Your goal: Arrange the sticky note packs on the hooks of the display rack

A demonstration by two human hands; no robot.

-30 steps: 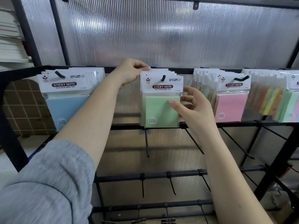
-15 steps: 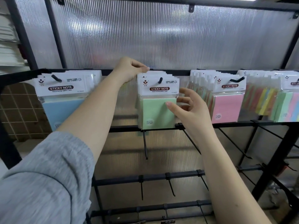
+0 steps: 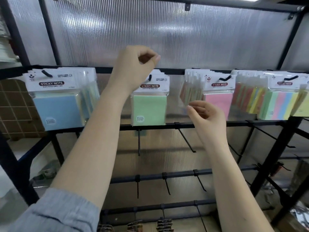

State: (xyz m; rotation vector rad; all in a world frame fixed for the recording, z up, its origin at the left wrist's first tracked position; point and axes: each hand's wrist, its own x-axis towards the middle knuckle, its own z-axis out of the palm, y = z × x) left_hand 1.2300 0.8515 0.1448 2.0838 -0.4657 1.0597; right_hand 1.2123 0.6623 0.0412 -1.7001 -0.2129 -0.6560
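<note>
A person's two bare hands hover at the top row of a black display rack [image 3: 184,71], where sticky note packs hang from hooks in front of a ribbed translucent panel [image 3: 167,34]. The green packs [image 3: 149,108] hang on the hook [image 3: 150,79] at the centre of the row and serve as the landmark here. Just above and left of that hook, the left hand [image 3: 133,66] is raised clear of the packs, fingers loosely curled with thumb and forefinger close together, holding nothing that can be seen. To the right of the green packs and a little below their header card, the right hand [image 3: 205,114] has its fingers relaxed and partly curled, also with nothing visibly in it, apart from the green stack and in front of the pink packs [image 3: 219,102]. Blue packs [image 3: 56,109] hang well to the left of the green ones; striped multicolour packs [image 3: 277,104] hang beyond the pink, at the far right. Below the green packs, the lower bars carry bare hooks [image 3: 185,139].

With the green stack apparently seated and both hands free of it, the step looks complete and the risks are small ones. The left forearm crosses in front of the gap between blue and green; a careless withdrawal could brush either stack and set the packs swinging or skewed. The right hand sits close to the fanned, tilted packs at the left edge of the pink group, and a knock there could slide the front pack toward its hook's tip.
</note>
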